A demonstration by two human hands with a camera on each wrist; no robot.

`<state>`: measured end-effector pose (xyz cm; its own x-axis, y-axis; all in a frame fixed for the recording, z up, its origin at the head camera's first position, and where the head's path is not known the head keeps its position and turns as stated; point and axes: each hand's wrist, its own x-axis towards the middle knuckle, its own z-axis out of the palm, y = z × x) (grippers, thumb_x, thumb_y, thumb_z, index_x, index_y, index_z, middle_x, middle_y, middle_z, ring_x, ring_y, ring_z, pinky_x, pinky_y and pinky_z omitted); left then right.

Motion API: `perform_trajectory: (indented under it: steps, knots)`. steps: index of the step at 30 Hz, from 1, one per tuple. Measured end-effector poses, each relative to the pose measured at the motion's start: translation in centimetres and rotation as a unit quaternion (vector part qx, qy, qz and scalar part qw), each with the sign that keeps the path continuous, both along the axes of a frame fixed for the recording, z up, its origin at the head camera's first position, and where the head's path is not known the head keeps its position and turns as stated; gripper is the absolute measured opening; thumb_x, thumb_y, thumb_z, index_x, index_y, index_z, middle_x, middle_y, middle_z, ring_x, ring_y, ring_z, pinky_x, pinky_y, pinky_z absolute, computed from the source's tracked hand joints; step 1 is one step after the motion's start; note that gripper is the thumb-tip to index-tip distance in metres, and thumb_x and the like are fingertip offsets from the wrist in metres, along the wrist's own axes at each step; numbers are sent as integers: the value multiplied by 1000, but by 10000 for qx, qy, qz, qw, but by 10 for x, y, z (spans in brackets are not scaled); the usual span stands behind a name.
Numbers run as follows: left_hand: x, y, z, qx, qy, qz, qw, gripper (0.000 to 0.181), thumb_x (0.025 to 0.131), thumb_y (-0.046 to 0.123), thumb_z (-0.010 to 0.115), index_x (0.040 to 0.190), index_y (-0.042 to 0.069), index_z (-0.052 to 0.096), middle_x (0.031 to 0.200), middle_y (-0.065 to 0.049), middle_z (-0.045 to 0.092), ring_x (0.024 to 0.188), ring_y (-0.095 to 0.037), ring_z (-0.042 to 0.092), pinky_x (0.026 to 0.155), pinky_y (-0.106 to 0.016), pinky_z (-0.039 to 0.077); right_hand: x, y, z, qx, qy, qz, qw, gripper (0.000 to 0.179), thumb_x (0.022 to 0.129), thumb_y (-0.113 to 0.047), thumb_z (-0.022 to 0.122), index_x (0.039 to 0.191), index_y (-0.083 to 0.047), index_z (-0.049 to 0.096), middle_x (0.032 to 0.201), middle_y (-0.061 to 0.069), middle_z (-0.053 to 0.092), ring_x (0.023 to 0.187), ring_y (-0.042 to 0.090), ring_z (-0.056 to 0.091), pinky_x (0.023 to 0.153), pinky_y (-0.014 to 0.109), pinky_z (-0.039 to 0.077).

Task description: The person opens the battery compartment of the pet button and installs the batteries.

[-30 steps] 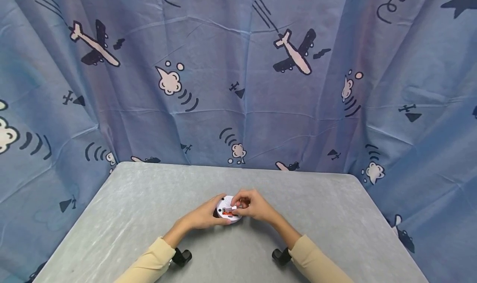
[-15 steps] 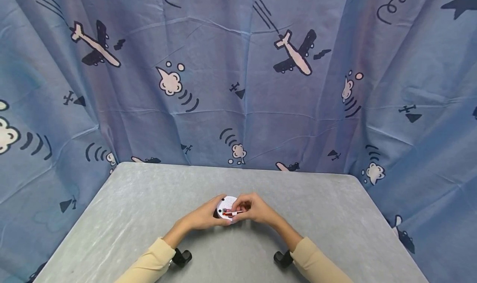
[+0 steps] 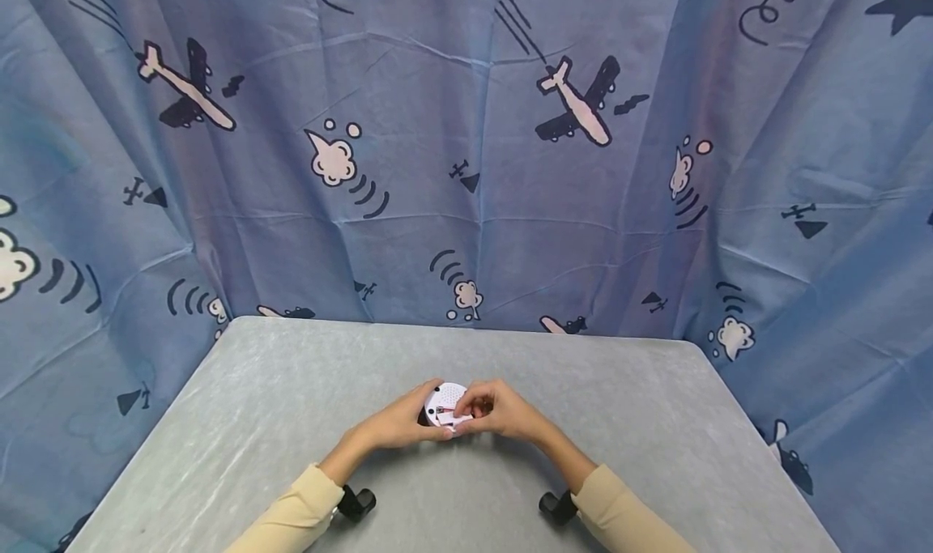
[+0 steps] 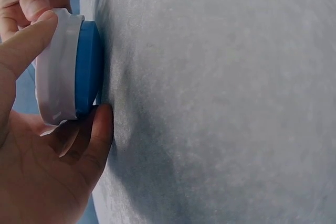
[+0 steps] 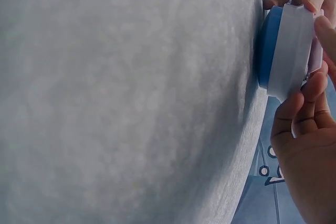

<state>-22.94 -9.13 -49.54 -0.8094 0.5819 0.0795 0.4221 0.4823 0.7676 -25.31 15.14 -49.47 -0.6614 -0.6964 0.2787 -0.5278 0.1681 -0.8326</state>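
A round white device with a perforated face [image 3: 448, 394] and a recessed battery compartment lies face up near the middle of the table. The wrist views show its white side wall [image 4: 59, 72] and blue lower part [image 5: 269, 45]. My left hand [image 3: 399, 420] grips the device from the left, thumb at its near rim and fingers behind. On the right, my right hand [image 3: 504, 408] pinches a small pale battery cover [image 5: 316, 56] over the compartment, with the fingertips close to the face. A thin red strip shows beside the cover; the rest of the compartment is hidden.
The grey tabletop [image 3: 306, 375] extends around both hands. Behind it hangs a blue curtain [image 3: 408, 213] printed with planes and clouds. A black wrist camera sits on each forearm [image 3: 355, 504].
My right hand has lowered the pale cover onto the compartment, and the orange inside it has gone from sight. My left hand keeps its grip on the device.
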Motion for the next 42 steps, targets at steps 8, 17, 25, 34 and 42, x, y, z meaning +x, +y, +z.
perform_trajectory:
  steps: [8,17,25,34,42]
  knots:
    - [0,1,0,61,12,13,10000,84,90,34,80,150,-6,36,135,-16,52,120,-28,52,102,-50,41,4,0,-1,-339,209,-93,9992,11,82,3,83,90,0,76,75,9,59,64,8,47,54,21,38]
    - [1,1,-1,43,9,-5,10000,86,90,32,79,150,-9,34,139,-20,50,124,-31,50,105,-51,39,9,-4,-2,-206,147,-443,9987,15,82,-5,86,91,-4,74,77,17,58,65,8,45,56,19,37]
    - [1,1,1,53,-61,-8,10000,87,90,32,80,151,-9,33,142,-21,48,125,-31,49,105,-51,39,6,-6,-3,-77,-151,-536,9984,17,80,-4,87,90,-4,74,78,13,59,65,7,45,57,18,36]
    - [1,2,2,15,-46,7,10000,87,90,33,79,150,-8,34,143,-21,48,128,-33,48,106,-52,38,5,-6,-3,82,-32,-972,9952,34,74,-8,92,101,-1,72,89,18,60,70,17,48,60,21,39]
    - [1,1,2,20,-62,-30,10000,86,91,32,79,151,-8,33,143,-20,47,126,-31,49,104,-52,39,5,-6,-4,498,-144,-1443,9882,70,74,-18,94,134,-3,61,123,16,54,99,31,54,76,34,51]
